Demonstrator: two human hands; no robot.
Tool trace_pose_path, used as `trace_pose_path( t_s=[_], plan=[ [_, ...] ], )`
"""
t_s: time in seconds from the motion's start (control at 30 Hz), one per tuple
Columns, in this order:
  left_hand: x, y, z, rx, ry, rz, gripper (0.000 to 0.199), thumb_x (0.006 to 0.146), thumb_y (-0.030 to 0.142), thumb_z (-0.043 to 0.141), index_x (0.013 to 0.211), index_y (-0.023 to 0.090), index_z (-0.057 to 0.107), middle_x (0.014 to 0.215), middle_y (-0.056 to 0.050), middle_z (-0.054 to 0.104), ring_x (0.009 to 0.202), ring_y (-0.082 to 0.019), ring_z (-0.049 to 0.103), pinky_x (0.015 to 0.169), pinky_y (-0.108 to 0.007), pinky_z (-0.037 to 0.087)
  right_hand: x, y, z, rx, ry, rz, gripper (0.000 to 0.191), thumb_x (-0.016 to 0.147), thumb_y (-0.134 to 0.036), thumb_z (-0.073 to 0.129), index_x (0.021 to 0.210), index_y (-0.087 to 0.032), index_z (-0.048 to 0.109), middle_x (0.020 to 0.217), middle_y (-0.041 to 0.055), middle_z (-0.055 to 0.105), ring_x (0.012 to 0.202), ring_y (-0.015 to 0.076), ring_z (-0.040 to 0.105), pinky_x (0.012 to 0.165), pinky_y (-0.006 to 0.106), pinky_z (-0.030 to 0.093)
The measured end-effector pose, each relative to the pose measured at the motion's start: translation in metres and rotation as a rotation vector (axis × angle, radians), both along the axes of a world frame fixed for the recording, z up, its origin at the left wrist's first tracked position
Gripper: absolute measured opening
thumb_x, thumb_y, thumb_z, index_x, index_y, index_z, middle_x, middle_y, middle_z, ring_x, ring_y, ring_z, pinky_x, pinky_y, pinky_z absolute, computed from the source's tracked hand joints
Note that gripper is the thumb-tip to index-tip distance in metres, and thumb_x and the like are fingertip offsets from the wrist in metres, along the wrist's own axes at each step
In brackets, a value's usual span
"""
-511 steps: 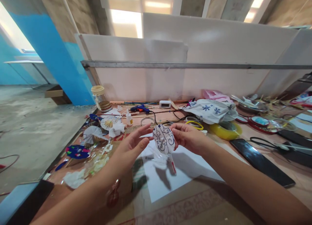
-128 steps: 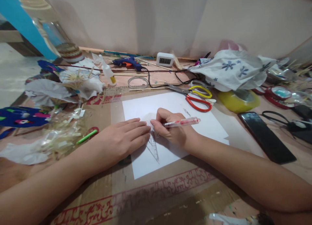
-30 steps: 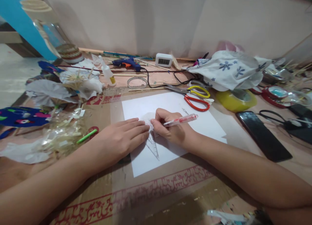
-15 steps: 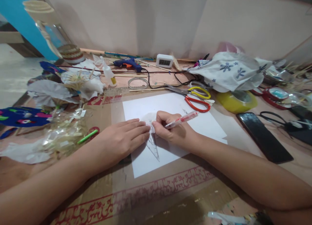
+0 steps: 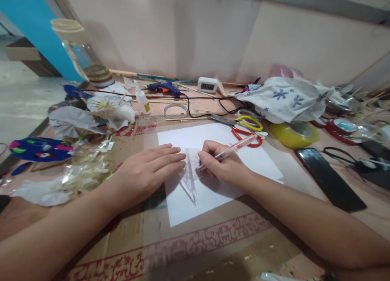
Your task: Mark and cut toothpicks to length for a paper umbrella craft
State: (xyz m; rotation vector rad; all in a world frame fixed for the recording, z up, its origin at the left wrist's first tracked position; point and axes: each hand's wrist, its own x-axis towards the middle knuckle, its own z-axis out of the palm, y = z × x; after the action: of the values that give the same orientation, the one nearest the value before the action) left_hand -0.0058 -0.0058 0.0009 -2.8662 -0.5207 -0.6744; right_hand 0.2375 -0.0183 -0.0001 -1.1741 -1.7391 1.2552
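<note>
My left hand (image 5: 152,165) lies with its fingers stretched out flat, the tips on the left edge of a clear plastic set square (image 5: 190,179). The set square rests on a sheet of white paper (image 5: 183,212), its narrow point toward me. In my right hand (image 5: 221,161) is a clear pen with red in its barrel (image 5: 237,146), pinched between thumb and fingers. The pen's lower end is over the paper, just right of the set square; whether its tip touches is unclear. A small piece of translucent material shows between the hands.
Beyond the paper lie red-and-yellow-handled scissors (image 5: 243,128), a yellow tape roll (image 5: 294,134), a blue glue gun (image 5: 164,88), a glue bottle (image 5: 141,98) and a digital timer (image 5: 207,85). A black phone (image 5: 329,178) lies right. Paper and fabric crafts (image 5: 76,120) crowd the left. Cardboard (image 5: 128,228) lies underneath.
My right hand and the pen have shifted right, away from my left fingertips. The set square's point has moved slightly left on the paper. The camera view has tilted upward.
</note>
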Motion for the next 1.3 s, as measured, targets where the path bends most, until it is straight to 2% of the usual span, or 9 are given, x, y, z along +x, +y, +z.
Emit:
trace_pose_path(
  t_s=[0.1,0.33,0.5,0.63,1.0,1.3],
  plan=[
    [-0.001,0.003,0.0,0.011,-0.008,0.01,0.028,0.096,0.01,0.048,0.119,0.009,0.064,0.121,-0.012,0.071,0.115,-0.024,0.066,0.104,-0.044,0.053,0.002,0.0,0.001,0.0,0.087,-0.007,0.028,0.093,-0.035,0.051,0.069,-0.023,0.042,0.049,-0.0085,0.047,0.045,0.0102,0.047,0.048,0.023,0.037],
    [0.003,0.001,0.001,-0.015,0.025,-0.01,0.027,0.098,0.012,0.045,0.116,0.01,0.065,0.119,-0.012,0.072,0.114,-0.024,0.066,0.104,-0.045,0.054,0.007,-0.002,0.002,0.138,0.158,-0.137,0.028,0.096,-0.039,0.054,0.076,-0.021,0.046,0.057,-0.007,0.053,0.05,0.0098,0.048,0.051,0.024,0.038],
    [0.004,0.001,0.0,-0.016,0.03,-0.018,0.028,0.098,0.012,0.043,0.116,0.008,0.065,0.118,-0.013,0.072,0.113,-0.026,0.066,0.101,-0.047,0.055,0.004,-0.001,-0.002,0.084,0.082,-0.07,0.027,0.095,-0.047,0.056,0.088,-0.021,0.051,0.069,-0.0039,0.058,0.061,0.0122,0.057,0.057,0.026,0.043],
    [0.006,-0.001,0.002,-0.01,0.025,-0.032,0.028,0.1,0.014,0.042,0.115,0.009,0.065,0.118,-0.011,0.072,0.113,-0.026,0.066,0.102,-0.047,0.055,0.003,-0.002,-0.005,0.077,0.036,-0.045,0.028,0.095,-0.049,0.055,0.089,-0.022,0.051,0.069,-0.0035,0.058,0.062,0.0128,0.058,0.057,0.026,0.042],
    [0.009,-0.002,0.0,-0.024,0.039,-0.032,0.029,0.099,0.014,0.043,0.118,0.008,0.065,0.121,-0.013,0.071,0.114,-0.028,0.066,0.102,-0.049,0.055,0.001,-0.004,-0.005,0.107,-0.007,-0.044,0.025,0.097,-0.044,0.054,0.088,-0.022,0.052,0.068,-0.0042,0.058,0.059,0.0114,0.055,0.055,0.025,0.04],
    [0.012,-0.005,0.002,0.046,0.081,-0.026,0.033,0.1,0.013,0.037,0.116,0.007,0.065,0.117,-0.014,0.073,0.11,-0.027,0.068,0.098,-0.046,0.056,0.0,-0.003,-0.004,0.135,-0.032,-0.037,0.021,0.096,-0.039,0.054,0.086,-0.021,0.052,0.068,-0.004,0.059,0.06,0.011,0.056,0.057,0.025,0.041]
  ],
)
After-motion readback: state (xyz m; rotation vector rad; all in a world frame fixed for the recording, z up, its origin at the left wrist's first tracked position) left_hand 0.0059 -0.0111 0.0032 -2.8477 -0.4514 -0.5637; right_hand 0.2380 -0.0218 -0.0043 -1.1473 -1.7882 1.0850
